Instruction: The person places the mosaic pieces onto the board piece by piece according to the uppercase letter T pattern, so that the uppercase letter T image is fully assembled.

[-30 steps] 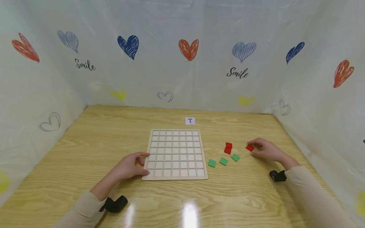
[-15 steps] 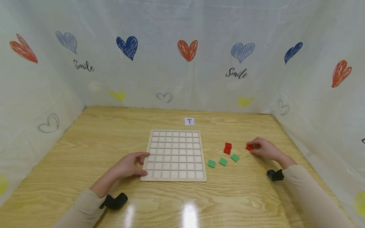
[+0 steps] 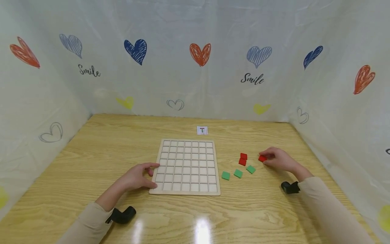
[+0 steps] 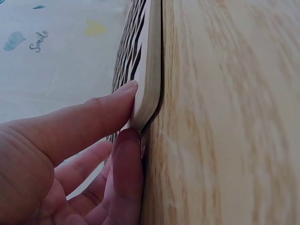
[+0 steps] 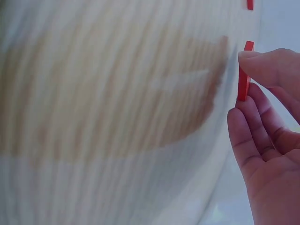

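Observation:
A pale wooden grid board lies on the table, its square cells bare. My left hand holds the board's left edge near the front corner. In the left wrist view the thumb lies on the top face while curled fingers meet the side edge. To the right of the board, my right hand pinches a red square tile between thumb and fingers. The right wrist view shows this red tile edge-on, apart from the tabletop. Two more red tiles touch each other on the table.
Three green tiles lie in a slanting row between board and right hand. A small card with a red and green T pattern lies behind the board. White curtains with printed hearts enclose the table's back and sides.
The right hand has shifted slightly left with the red tile pinched in it. The left hand stays at the board's edge. The whole head view has shifted a little.

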### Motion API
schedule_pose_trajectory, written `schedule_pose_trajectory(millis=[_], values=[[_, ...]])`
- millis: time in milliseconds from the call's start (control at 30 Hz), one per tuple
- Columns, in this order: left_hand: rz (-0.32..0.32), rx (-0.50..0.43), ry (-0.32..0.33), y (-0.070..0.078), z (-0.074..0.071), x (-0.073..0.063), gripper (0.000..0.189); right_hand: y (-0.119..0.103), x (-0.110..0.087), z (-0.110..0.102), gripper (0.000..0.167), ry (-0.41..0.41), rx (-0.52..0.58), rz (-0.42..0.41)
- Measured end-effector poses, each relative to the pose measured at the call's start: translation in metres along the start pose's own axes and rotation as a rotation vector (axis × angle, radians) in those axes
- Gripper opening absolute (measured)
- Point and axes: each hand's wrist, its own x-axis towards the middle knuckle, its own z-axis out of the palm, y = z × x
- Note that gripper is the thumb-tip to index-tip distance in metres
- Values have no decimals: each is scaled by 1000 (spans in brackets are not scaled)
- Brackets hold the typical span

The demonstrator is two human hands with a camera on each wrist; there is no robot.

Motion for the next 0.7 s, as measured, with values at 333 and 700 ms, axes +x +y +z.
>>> schedule_pose_trajectory(millis=[333,700], values=[[-14,7,10,1,0,0,69,-13,10,2,32,-2,38,-34],[-25,-3,8,-4,0,3,69,-24,20,10,32,-8,45,-93]])
